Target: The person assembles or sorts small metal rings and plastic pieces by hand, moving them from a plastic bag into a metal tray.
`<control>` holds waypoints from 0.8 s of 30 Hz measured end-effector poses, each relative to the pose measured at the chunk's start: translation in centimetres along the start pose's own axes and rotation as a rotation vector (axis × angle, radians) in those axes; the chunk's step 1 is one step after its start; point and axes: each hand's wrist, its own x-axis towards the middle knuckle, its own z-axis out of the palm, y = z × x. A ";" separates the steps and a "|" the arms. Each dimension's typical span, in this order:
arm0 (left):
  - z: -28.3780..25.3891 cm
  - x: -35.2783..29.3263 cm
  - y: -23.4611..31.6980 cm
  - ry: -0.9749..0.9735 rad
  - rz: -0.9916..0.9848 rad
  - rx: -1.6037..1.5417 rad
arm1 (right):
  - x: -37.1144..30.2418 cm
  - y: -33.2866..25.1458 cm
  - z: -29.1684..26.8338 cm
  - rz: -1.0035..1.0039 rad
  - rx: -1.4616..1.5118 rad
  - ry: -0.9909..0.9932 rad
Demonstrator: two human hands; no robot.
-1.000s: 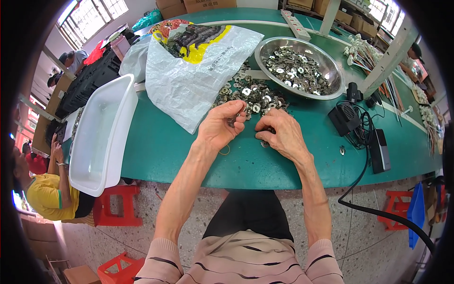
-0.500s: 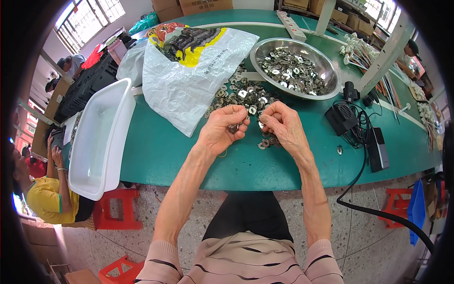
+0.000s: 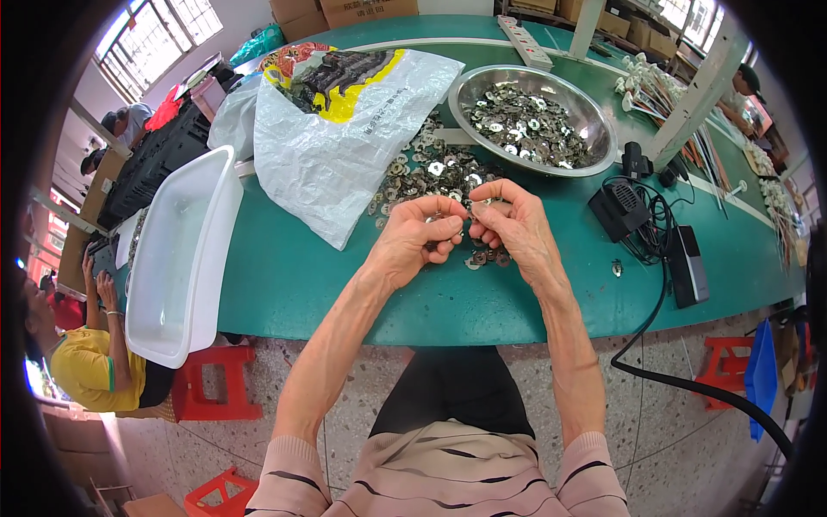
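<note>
Metal washers heaped; both hands pinching tiny pieces, mostly hidden by fingertips.

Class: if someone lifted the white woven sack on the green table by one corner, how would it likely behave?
The white woven sack lies crumpled and flat, so it would probably hang limp, not stiff. It looks nearly empty, so likely light. Its sheen suggests a fairly slippery surface.

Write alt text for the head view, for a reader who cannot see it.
Seen from above, a person's left hand and right hand meet over a green table, pinching small metal parts from a loose pile. A steel bowl of more parts, a plastic bag and a white tub sit around them.
</note>
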 end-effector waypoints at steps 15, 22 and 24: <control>0.5 0.1 -0.2 0.021 0.131 0.146 | 0.1 0.4 -0.1 0.060 0.124 -0.090; -1.4 0.5 0.2 -0.027 -0.030 -0.334 | -0.2 -0.3 0.0 0.012 0.043 -0.097; -1.5 0.6 0.1 -0.034 -0.053 -0.396 | -0.3 -0.3 0.3 -0.048 0.028 -0.063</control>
